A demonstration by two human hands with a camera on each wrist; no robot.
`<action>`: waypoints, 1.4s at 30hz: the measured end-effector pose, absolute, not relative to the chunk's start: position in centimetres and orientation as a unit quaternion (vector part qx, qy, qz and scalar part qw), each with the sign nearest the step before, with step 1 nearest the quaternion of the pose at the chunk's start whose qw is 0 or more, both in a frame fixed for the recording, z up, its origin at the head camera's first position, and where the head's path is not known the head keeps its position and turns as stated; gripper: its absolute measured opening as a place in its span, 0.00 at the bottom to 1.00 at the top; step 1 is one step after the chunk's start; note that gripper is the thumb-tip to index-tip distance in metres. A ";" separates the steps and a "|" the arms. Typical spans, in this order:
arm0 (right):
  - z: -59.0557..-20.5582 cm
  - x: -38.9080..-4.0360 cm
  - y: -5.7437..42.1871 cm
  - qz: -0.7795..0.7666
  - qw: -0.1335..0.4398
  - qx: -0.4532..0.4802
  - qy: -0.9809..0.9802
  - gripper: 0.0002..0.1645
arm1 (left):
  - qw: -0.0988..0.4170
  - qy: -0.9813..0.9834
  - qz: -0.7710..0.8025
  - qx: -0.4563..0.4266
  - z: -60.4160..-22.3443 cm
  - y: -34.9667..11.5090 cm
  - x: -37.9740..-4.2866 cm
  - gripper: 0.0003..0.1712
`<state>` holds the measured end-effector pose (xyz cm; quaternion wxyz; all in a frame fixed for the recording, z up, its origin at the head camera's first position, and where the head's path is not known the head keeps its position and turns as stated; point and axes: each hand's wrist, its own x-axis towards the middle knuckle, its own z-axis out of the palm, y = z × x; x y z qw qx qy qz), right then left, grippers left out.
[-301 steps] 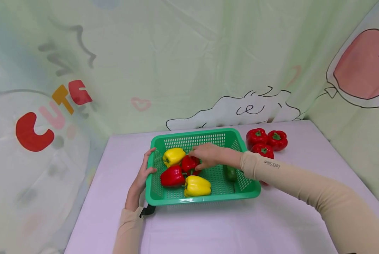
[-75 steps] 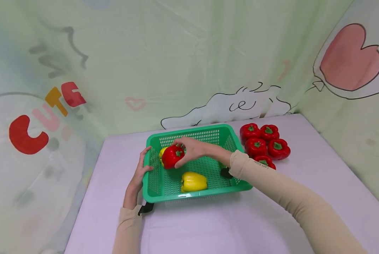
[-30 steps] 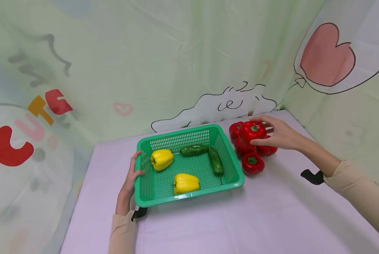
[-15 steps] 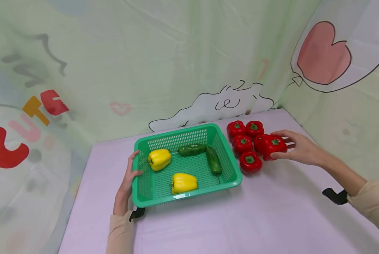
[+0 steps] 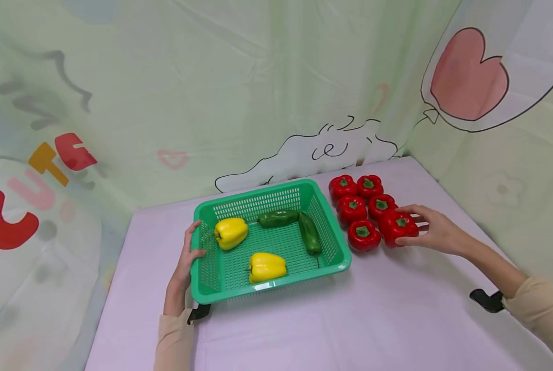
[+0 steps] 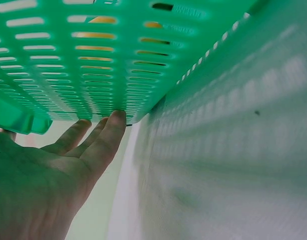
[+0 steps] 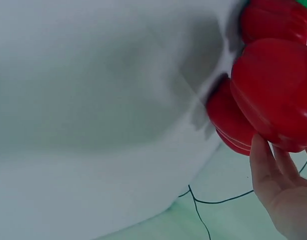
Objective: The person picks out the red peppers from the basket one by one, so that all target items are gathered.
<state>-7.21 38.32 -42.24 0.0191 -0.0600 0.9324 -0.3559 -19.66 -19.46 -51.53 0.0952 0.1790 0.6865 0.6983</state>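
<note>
My right hand point(image 5: 443, 230) grips a red bell pepper point(image 5: 393, 232), thumb on the near side and fingers on the far side. In the right wrist view the held bell pepper point(image 7: 278, 95) sits above the fingertips, close to other red ones. Several more red bell peppers point(image 5: 351, 207) stand in two rows right of the basket, stems up. At its left rim, the green plastic basket point(image 5: 276, 285) is held by my left hand point(image 5: 184, 263). The left wrist view shows that hand's fingers point(image 6: 106, 142) against the basket's slotted outer wall; its thumb is mostly hidden there.
Inside the basket lie two yellow bell peppers point(image 5: 230, 233) and two long green peppers point(image 5: 310, 234). A pale lilac cloth point(image 5: 276, 330) covers the table. Printed curtains point(image 5: 188, 103) rise behind it and at the sides.
Red bell peppers left the basket for the group on the right. In the last second my right hand carried one rightward and lowered it beside the near row. My left hand stayed on the rim.
</note>
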 end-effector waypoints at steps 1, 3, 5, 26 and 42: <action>-42.5 -7.2 38.3 -0.356 0.017 -0.059 0.932 0.45 | 0.096 0.686 0.699 0.179 -51.5 -19.5 -19.6 0.45; -42.9 -7.3 38.3 -0.357 0.013 -0.059 0.932 0.44 | 0.094 0.687 0.699 0.176 -51.4 -19.6 -19.3 0.45; -43.4 -7.5 38.3 -0.359 0.009 -0.058 0.932 0.44 | 0.092 0.687 0.700 0.173 -51.3 -19.9 -19.0 0.45; -44.3 -9.7 38.1 -0.364 0.032 -0.052 0.930 0.48 | 0.088 0.720 0.670 0.160 -50.7 -21.0 -20.0 0.45; -40.7 -12.7 37.0 -0.303 0.005 -0.085 0.949 0.45 | 0.075 0.784 0.592 0.173 -46.7 -21.0 -22.2 0.35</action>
